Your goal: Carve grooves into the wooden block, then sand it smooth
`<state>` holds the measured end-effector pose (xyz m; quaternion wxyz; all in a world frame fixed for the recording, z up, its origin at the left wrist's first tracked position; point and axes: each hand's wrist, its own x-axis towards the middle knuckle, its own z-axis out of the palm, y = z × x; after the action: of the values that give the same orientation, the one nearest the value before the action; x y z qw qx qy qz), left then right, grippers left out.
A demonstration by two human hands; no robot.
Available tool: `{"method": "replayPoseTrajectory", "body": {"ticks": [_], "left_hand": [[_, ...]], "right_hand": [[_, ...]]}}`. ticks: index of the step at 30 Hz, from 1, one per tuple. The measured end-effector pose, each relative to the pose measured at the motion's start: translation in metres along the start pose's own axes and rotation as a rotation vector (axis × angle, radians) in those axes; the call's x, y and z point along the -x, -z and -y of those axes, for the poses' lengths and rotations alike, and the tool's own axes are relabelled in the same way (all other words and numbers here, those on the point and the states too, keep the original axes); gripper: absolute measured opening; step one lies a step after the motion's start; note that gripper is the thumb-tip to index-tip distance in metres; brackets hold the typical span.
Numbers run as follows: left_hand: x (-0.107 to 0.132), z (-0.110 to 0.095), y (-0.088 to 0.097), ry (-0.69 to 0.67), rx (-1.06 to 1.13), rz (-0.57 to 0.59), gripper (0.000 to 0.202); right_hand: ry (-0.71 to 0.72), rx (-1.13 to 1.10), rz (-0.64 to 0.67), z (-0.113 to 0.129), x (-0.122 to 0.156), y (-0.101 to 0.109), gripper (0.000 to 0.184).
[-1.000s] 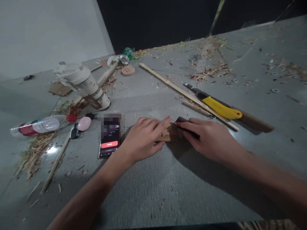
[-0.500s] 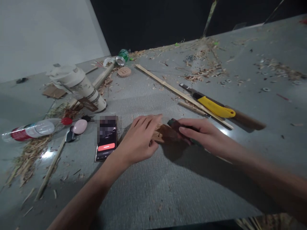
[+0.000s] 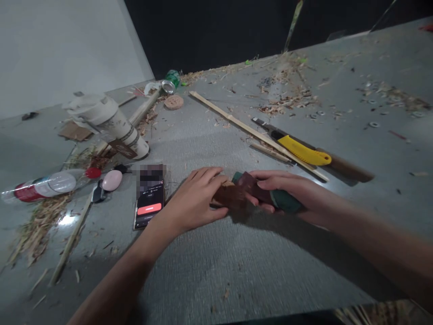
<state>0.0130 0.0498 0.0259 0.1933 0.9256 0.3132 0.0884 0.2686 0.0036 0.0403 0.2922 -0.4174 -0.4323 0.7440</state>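
Note:
In the middle of the head view, my left hand [image 3: 198, 196] is closed around a small brown wooden block [image 3: 226, 195], holding it low over the table. My right hand [image 3: 287, 183] grips a folded piece of sandpaper [image 3: 249, 186], reddish brown on one face and dark green on the other. The sandpaper's left end meets the right end of the block. Fingers cover part of both things, and the contact area is a little blurred.
A phone [image 3: 149, 203] lies left of my left hand. Farther left are a white tumbler [image 3: 123, 131], a plastic bottle [image 3: 57, 184] and a pink oval object [image 3: 112, 180]. A yellow-handled cutter [image 3: 302, 151] and a long bamboo strip [image 3: 233, 119] lie beyond my right hand, with shavings scattered about.
My right hand has turned, so more of the sandpaper's brown face and green side shows. The wooden block has tilted slightly in my left hand, which stays in nearly the same place.

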Motion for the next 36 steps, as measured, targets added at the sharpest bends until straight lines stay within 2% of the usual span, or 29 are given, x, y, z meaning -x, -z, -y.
{"method": "replayPoseTrajectory", "body": {"ticks": [4,10,16,21,26,30,36], "left_hand": [[0.000,-0.001,0.005,-0.026,0.019,0.024,0.058],[0.002,0.002,0.009,-0.057,0.038,0.029,0.050],[0.002,0.003,0.006,-0.074,0.059,0.032,0.054],[-0.001,0.001,-0.001,-0.019,-0.004,0.016,0.055],[-0.004,0.000,-0.011,0.015,0.017,-0.041,0.071],[-0.004,0.000,-0.013,0.028,0.029,-0.048,0.081],[-0.005,-0.003,-0.015,0.032,0.009,-0.032,0.081]], "right_hand": [[-0.003,0.064,-0.099,0.001,0.000,-0.002,0.023],[0.212,0.404,-0.245,0.002,0.000,-0.005,0.035],[0.294,0.687,-0.266,-0.005,-0.006,0.001,0.017],[0.328,0.752,-0.282,-0.009,-0.006,-0.002,0.020],[0.370,0.825,-0.298,-0.019,-0.007,-0.003,0.028],[0.350,0.926,-0.361,-0.026,-0.011,-0.005,0.027],[0.365,1.039,-0.455,-0.028,-0.015,-0.014,0.024]]}}
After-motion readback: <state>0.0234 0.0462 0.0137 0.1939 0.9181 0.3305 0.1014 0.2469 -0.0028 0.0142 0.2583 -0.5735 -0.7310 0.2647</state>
